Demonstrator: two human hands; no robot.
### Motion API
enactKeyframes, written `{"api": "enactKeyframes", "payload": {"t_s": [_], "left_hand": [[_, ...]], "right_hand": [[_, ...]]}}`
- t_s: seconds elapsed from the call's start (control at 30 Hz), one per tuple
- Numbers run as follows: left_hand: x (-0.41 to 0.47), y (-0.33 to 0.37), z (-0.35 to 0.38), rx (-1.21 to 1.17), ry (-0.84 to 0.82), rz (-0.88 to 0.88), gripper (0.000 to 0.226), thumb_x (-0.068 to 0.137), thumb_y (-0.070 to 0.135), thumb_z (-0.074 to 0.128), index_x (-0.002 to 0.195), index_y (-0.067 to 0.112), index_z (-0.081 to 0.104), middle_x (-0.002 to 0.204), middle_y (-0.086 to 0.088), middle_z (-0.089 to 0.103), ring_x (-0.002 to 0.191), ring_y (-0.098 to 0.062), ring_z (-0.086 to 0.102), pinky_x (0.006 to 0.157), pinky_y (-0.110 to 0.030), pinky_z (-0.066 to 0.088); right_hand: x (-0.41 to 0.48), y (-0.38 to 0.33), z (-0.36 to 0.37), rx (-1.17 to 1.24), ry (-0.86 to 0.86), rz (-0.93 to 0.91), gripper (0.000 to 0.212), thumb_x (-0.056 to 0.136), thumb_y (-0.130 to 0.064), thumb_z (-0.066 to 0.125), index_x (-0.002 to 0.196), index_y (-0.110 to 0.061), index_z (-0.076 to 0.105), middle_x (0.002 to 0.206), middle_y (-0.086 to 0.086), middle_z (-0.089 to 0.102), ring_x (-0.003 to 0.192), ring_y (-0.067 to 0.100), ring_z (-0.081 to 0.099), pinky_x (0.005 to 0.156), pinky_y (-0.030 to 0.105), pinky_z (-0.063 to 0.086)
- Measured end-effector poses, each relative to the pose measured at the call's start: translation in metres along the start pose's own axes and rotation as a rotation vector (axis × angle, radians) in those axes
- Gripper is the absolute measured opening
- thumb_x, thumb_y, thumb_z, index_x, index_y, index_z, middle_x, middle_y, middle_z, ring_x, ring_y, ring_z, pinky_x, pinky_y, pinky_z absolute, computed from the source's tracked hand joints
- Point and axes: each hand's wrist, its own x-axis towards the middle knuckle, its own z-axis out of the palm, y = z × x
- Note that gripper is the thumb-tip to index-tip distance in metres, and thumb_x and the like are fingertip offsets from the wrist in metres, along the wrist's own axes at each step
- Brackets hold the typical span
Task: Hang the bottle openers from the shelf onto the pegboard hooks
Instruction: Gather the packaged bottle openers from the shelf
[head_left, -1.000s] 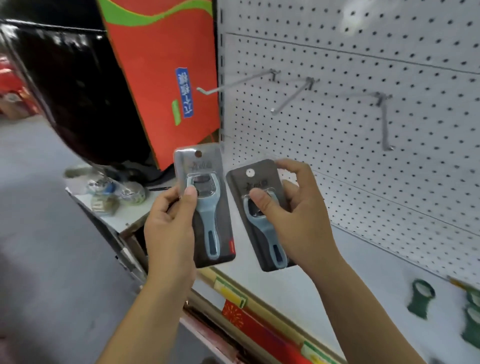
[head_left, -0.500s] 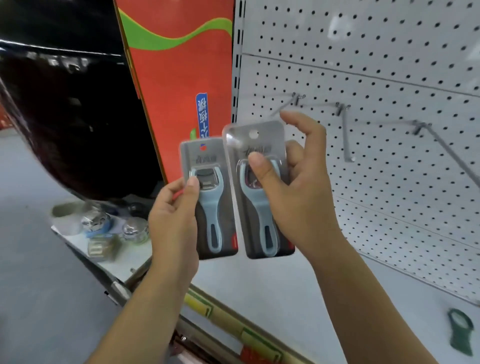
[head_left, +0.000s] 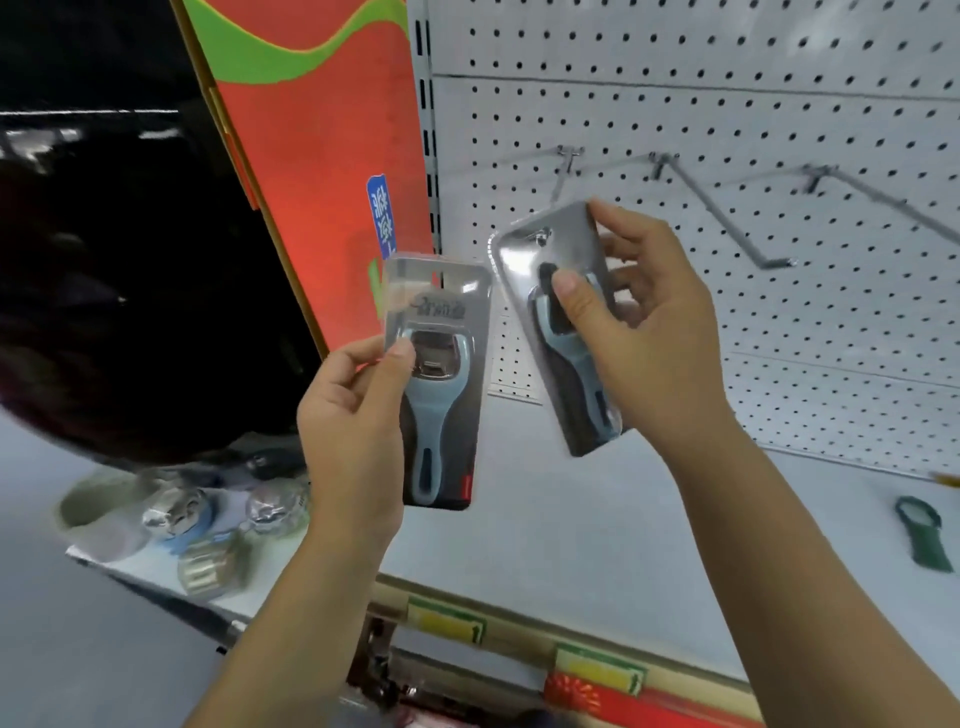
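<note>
My left hand (head_left: 353, 431) grips a packaged blue bottle opener (head_left: 439, 384), held upright in front of the shelf's left end. My right hand (head_left: 639, 332) holds a second packaged blue bottle opener (head_left: 550, 291), tilted, with its hanging hole right at the tip of the leftmost pegboard hook (head_left: 563, 171). Two more bare metal hooks (head_left: 722, 213) (head_left: 883, 197) stick out of the white pegboard (head_left: 779, 114) to the right. A loose green bottle opener (head_left: 922, 540) lies on the white shelf (head_left: 597, 545) at the far right.
A red and green sign panel (head_left: 322, 171) stands left of the pegboard, with a dark glossy surface beyond it. Several small metal items (head_left: 208, 525) sit on a low ledge at lower left. Price labels (head_left: 447, 621) line the shelf's front edge.
My right hand has lifted its packaged opener up and right, from beside the left one to the tip of the leftmost hook. My left hand stayed roughly level. The camera moved closer to the pegboard.
</note>
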Motion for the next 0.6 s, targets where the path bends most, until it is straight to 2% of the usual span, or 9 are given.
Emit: {"api": "enactKeyframes", "payload": {"t_s": [0.13,0.27,0.4,0.53,0.6], "left_hand": [[0.002,-0.001,-0.005,-0.075,-0.011,0.089,0.018,0.094,0.017,0.065,0.080,0.028,0.069,0.076,0.008,0.072,0.073,-0.013,0.067,0.068,-0.032,0.055],[0.003,0.007,0.000,-0.142,-0.051,0.153,0.018,0.090,0.022,0.063,0.078,0.033,0.071,0.077,0.010,0.070,0.076,-0.014,0.066,0.070,-0.031,0.054],[0.002,0.008,0.013,-0.138,-0.148,0.169,0.006,0.088,0.023,0.065,0.085,0.026,0.069,0.072,0.009,0.068,0.071,-0.014,0.063,0.066,-0.030,0.054],[-0.001,0.007,0.024,-0.081,-0.251,0.163,0.004,0.093,0.015,0.067,0.091,0.020,0.066,0.076,0.011,0.070,0.074,-0.006,0.066,0.069,-0.021,0.053],[-0.001,0.009,0.029,-0.114,-0.275,0.112,0.004,0.092,0.021,0.066,0.093,0.018,0.066,0.074,0.010,0.072,0.072,-0.005,0.068,0.067,-0.019,0.053]], "right_hand": [[-0.003,0.000,-0.007,-0.052,0.036,0.006,0.038,0.099,-0.034,0.060,0.136,-0.031,0.056,0.132,-0.015,0.060,0.118,0.001,0.058,0.102,0.033,0.050],[-0.012,-0.008,-0.012,-0.066,0.033,0.001,0.035,0.101,-0.033,0.057,0.136,-0.031,0.057,0.130,-0.017,0.060,0.119,-0.002,0.056,0.100,0.021,0.047],[-0.017,-0.012,-0.010,-0.096,0.021,-0.022,0.030,0.102,-0.032,0.056,0.132,-0.031,0.061,0.128,-0.017,0.061,0.121,-0.001,0.056,0.098,0.013,0.045],[-0.020,-0.018,-0.011,-0.084,0.041,-0.019,0.028,0.103,-0.033,0.052,0.129,-0.033,0.062,0.129,-0.019,0.061,0.122,-0.002,0.056,0.099,0.014,0.044],[-0.022,-0.020,-0.012,-0.087,0.057,-0.024,0.028,0.103,-0.032,0.051,0.129,-0.032,0.062,0.130,-0.019,0.061,0.123,0.000,0.056,0.102,0.017,0.044]]}}
